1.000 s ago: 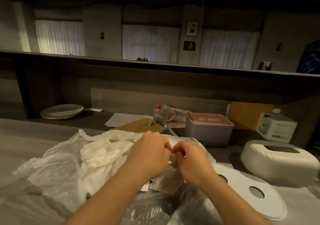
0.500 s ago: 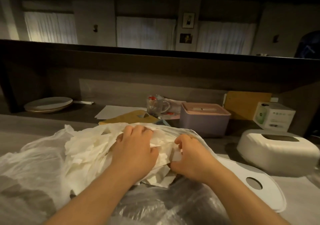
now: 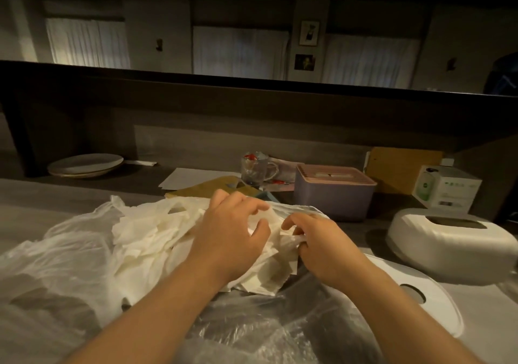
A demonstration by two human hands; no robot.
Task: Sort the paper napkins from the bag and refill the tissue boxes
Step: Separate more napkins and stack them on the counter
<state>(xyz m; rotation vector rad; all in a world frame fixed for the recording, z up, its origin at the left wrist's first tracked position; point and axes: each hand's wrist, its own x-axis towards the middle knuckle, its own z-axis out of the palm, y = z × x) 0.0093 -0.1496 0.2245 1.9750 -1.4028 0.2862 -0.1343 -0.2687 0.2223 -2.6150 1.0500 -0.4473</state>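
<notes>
A dim room with curtained windows lies behind a grey desk (image 3: 42, 198). From the head view, a heap of crumpled white paper napkins (image 3: 157, 240) lies on a thin translucent plastic bag (image 3: 56, 265). The left hand (image 3: 232, 237) rests on the heap, its grip wide with spread fingers; the right hand (image 3: 319, 245) pinches a napkin edge just beside it. A white oval tissue box (image 3: 451, 248) sits to the right, and a lilac box with a pink lid (image 3: 333, 192) stands behind. A white carton (image 3: 448, 187) bears print too small to read.
</notes>
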